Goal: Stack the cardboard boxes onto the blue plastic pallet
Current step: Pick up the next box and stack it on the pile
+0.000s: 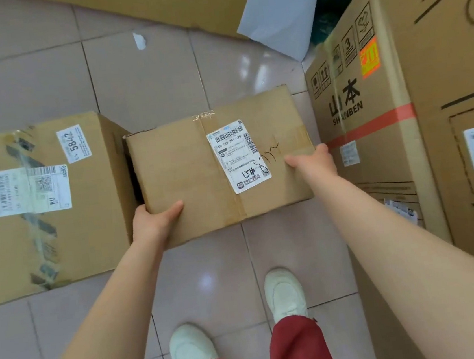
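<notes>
Bright, soft, glossy-floor glare, edge distortion

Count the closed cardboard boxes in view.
3: one held in both hands, one on the floor at left, one tall at right. More may sit out of frame.

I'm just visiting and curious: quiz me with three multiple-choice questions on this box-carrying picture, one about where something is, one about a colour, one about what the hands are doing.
1. Where is the box with the 5842 sticker?
A. left of the held box
B. on top of it
C. right of it

2. What colour are the person's trousers?
A. blue
B. red
C. black

3. How is the middle box held?
A. left hand only
B. no hand on it
C. both hands grip it

Answers:
1 A: it lies beside the held box's left end.
2 B: the legs above the pale shoes are red.
3 C: the left hand clasps the near left corner and the right hand the right edge.
</notes>
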